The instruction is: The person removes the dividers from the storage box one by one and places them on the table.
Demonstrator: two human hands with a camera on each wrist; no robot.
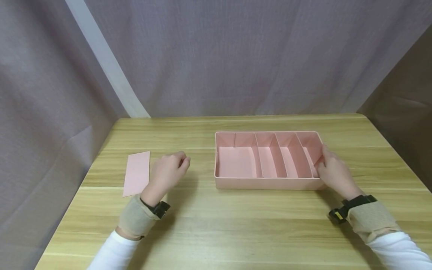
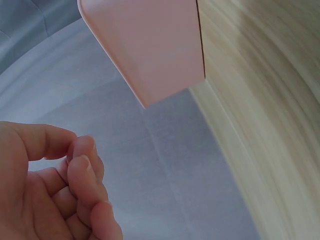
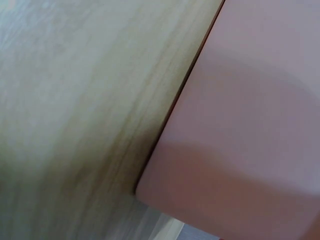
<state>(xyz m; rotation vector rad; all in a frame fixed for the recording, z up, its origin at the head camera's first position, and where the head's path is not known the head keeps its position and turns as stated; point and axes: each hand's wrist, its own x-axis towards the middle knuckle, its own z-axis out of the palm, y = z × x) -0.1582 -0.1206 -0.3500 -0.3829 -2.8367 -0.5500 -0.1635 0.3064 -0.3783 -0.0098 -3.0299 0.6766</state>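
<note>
A pink divided organizer box [image 1: 237, 183] sits on the table, with one wide compartment on its left and several narrow ones to the right. My right hand [image 1: 335, 174] grips its right end wall, fingers over the rim near the front corner. In the right wrist view the box's pink outer wall [image 3: 240, 135] fills much of the picture, and the hand itself is out of view. Left of the box, my left hand [image 1: 168, 168] hovers over the table with loosely curled fingers [image 2: 82, 175] and holds nothing. Beside it lies a flat pink rectangular panel [image 1: 136, 172].
The wooden table [image 1: 216, 232] carries the box and the panel. A grey-purple curtain [image 1: 236, 56] hangs behind the table's far edge and along the left side. A darker cloth [image 1: 405, 105] hangs at the right.
</note>
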